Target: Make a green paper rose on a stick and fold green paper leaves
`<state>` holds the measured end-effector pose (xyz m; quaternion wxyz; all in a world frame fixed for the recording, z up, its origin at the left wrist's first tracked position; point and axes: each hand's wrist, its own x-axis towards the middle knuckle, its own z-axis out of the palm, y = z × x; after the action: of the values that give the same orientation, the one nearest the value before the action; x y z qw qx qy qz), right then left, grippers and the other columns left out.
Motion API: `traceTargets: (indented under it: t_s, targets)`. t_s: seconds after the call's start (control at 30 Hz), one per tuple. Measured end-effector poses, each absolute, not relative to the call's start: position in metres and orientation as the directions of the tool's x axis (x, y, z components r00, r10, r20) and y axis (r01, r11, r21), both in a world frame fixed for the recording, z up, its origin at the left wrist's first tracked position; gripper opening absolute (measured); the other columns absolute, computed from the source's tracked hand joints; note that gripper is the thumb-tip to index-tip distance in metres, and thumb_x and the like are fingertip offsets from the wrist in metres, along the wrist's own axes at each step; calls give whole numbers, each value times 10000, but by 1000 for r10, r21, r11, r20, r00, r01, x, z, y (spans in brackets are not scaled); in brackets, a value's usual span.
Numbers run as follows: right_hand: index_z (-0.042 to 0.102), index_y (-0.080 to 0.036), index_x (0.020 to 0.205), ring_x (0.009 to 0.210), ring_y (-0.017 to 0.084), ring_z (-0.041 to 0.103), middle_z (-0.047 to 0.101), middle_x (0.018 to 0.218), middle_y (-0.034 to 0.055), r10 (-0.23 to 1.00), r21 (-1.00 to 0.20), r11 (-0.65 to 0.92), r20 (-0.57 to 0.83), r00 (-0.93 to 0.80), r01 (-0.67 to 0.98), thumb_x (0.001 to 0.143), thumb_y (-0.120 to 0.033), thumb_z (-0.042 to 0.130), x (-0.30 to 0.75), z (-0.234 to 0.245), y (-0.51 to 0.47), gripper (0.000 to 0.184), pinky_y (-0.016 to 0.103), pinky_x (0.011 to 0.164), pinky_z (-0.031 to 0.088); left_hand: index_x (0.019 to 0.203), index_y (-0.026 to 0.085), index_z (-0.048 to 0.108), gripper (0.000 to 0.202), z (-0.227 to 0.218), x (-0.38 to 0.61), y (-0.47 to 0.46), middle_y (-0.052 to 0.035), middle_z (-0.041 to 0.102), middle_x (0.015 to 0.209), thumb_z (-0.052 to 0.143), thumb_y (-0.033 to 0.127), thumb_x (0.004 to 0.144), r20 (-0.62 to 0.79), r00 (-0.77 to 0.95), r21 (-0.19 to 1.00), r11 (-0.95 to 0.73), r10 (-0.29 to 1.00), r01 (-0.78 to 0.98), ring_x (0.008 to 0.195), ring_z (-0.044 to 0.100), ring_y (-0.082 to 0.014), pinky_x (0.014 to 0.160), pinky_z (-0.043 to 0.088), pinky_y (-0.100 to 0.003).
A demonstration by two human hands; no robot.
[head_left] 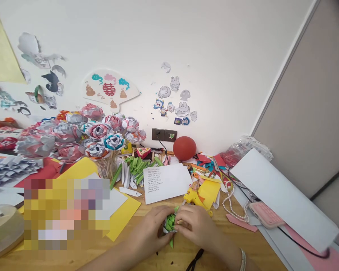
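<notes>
Low over the front of the wooden table, my left hand (155,229) curls round a small green-and-white folded paper flower (170,223). Pointed green strips stick out above and below it. From the other side, my right hand (196,224) has its thumb and fingers pinched together at the flower's right edge. A small tan piece shows at those fingertips; its kind is hard to make out. Just behind the hands lie a white sheet with handwriting (168,184) and a yellow glue gun (194,196).
A vase of paper flowers (98,131) stands back left, beside folded green strips (137,167). Near the wall sits a red balloon (184,148). On the right are a pearl string (228,203), a pink calculator-like device (267,214) and white card (282,195). A roll of tape (5,233) lies left.
</notes>
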<state>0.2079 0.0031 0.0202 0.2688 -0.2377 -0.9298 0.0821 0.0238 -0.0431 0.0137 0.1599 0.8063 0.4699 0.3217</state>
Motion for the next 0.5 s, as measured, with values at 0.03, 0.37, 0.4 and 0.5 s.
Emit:
traceTargets:
  t_s: [0.03, 0.37, 0.4, 0.5]
  targets:
    - [615, -187, 762, 643, 144, 551, 615, 692, -2, 502, -306, 863, 442, -743, 402, 823, -240, 583, 208, 21, 4, 87, 251, 571, 375, 1098, 207, 554, 410, 14, 24, -43, -79, 657, 1120, 623, 110, 706, 374, 357, 548, -514, 856, 660, 1049, 591, -234, 903, 487, -357]
    - [633, -186, 739, 703, 152, 590, 642, 727, 8, 518, -392, 843, 407, -752, 369, 825, -166, 581, 210, 25, 5, 103, 238, 627, 413, 1141, 185, 530, 431, 13, 22, -44, -106, 638, 1154, 626, 114, 727, 414, 406, 483, -575, 815, 661, 1077, 579, -239, 929, 476, -380]
    - [631, -187, 740, 704, 152, 591, 643, 732, 8, 518, -388, 844, 408, -752, 371, 822, -167, 586, 210, 25, 5, 96, 237, 626, 413, 1144, 185, 528, 432, 12, 22, -44, -109, 637, 1157, 626, 115, 729, 414, 406, 479, -575, 815, 663, 1080, 577, -240, 933, 474, -382]
    - [618, -188, 749, 705, 152, 588, 644, 746, 8, 501, -341, 860, 431, -750, 378, 822, -186, 594, 210, 24, 6, 77, 239, 622, 410, 1146, 175, 528, 432, 12, 22, -44, -118, 635, 1161, 627, 117, 729, 404, 403, 484, -565, 821, 668, 1087, 574, -242, 938, 472, -379]
